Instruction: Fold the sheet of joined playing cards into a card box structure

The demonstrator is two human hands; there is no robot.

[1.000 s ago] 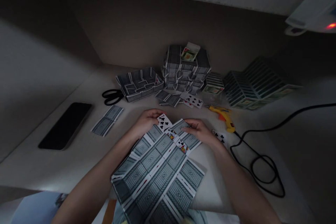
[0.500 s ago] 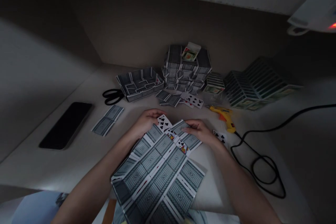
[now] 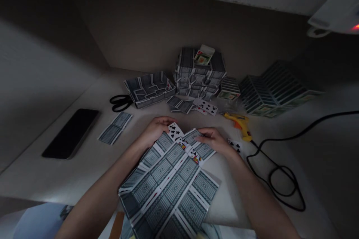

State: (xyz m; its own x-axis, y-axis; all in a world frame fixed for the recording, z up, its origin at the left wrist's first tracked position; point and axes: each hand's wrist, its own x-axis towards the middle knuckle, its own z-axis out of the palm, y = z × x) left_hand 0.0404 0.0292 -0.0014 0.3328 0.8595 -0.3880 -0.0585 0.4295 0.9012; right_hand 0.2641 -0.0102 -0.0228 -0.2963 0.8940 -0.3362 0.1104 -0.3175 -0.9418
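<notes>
A panel of joined playing cards, mostly backs up in grey-green, slants from my lap over the table's front edge. At its far left corner my left hand is closed on a seven of clubs, the fingertips partly hidden behind it. My right hand grips a pair of joined cards at the far right edge, thumb on top and fingers beneath. Between the hands, strips of face cards show at the seam. Some cards along the panel's left side are folded up.
An open card tray, black-handled scissors and a phone lie left. Behind stands a card-covered box with loose cards before it. A yellow glue gun with a looped cord and card-box stacks are right.
</notes>
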